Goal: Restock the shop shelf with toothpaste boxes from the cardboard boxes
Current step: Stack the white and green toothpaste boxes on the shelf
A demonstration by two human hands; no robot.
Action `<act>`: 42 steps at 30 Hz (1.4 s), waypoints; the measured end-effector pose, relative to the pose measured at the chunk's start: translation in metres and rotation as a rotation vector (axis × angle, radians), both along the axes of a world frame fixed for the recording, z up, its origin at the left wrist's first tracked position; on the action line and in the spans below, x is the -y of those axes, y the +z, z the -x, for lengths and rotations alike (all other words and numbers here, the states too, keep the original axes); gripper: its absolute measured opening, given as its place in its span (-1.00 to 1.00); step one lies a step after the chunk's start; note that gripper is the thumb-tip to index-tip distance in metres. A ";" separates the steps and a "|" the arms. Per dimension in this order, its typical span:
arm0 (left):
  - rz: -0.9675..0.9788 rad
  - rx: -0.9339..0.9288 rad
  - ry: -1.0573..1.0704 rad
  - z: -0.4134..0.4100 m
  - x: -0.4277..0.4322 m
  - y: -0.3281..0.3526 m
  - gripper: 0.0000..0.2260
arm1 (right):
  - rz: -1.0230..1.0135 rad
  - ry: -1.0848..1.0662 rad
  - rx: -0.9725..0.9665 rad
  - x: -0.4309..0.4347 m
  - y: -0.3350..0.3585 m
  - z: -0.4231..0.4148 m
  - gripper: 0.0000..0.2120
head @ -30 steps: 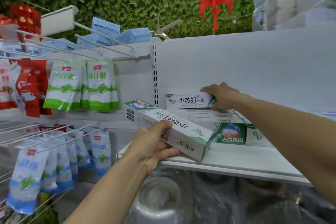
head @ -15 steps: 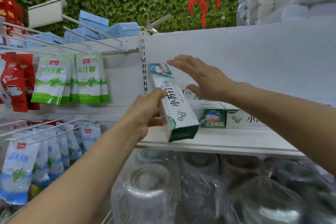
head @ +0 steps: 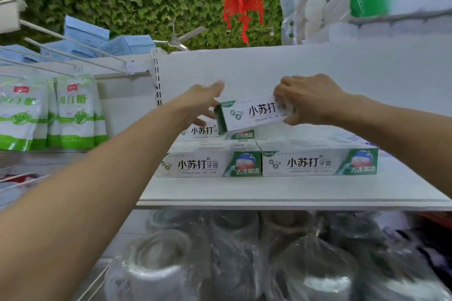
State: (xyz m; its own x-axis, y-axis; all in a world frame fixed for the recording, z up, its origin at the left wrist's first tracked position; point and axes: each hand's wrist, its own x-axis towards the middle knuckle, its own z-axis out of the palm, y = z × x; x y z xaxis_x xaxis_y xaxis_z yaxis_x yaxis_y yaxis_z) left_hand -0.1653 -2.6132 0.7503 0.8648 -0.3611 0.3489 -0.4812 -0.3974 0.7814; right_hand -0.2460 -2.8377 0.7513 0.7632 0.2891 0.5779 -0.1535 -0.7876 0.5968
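Toothpaste box (head: 252, 115) to right hand (head: 310, 100) (tilted)

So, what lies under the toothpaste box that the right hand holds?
A second toothpaste box lies just under the held box, which the right hand grips. Its left print and green right end show; its middle is covered, and whether the two touch cannot be told.

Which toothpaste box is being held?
The tilted box at the back, pinched at its right end by the right hand. The two front boxes lie flat on the shelf, untouched.
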 end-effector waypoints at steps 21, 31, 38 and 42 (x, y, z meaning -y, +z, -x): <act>-0.438 0.186 0.190 -0.080 0.042 -0.066 -0.34 | -0.200 -0.279 -0.057 0.082 -0.043 -0.081 -0.55; -0.424 0.203 0.208 -0.086 0.045 -0.066 -0.37 | -0.166 -0.299 -0.066 0.082 -0.048 -0.090 -0.82; -0.446 0.371 0.255 -0.073 0.037 -0.069 -0.46 | -0.418 -0.114 0.048 0.058 -0.048 -0.067 -0.64; -0.329 0.512 0.258 -0.048 0.018 -0.075 -0.54 | -0.599 0.055 0.034 0.024 -0.055 -0.038 -0.58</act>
